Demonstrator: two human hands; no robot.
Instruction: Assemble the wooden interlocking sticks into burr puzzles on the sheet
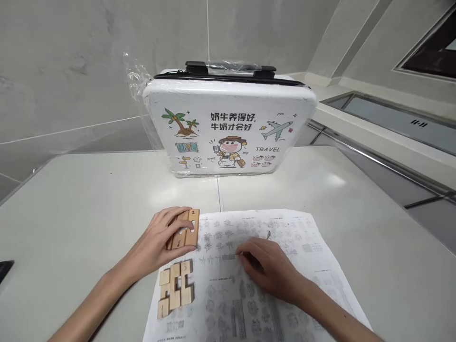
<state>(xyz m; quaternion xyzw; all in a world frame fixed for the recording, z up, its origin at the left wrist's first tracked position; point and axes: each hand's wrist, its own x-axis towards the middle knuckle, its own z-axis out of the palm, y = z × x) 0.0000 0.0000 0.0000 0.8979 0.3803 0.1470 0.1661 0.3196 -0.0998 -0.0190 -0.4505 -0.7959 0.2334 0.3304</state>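
Note:
My left hand [162, 240] is closed around a set of notched wooden bars [185, 229] with numbers on them, held at the top left corner of a printed sheet of diagrams [285, 266]. Several more notched wooden bars [176, 287] lie side by side on the sheet's left edge, just below that hand. My right hand [269, 268] rests on the middle of the sheet with its fingers curled and fingertips pressed on a small printed figure; nothing shows in it.
A white case [230, 126] with cartoon travel pictures and a black handle, wrapped in clear film, stands upright at the far side of the white table [71, 204]. A dark object [4, 270] pokes in at the left edge. A ledge and railing run along the right.

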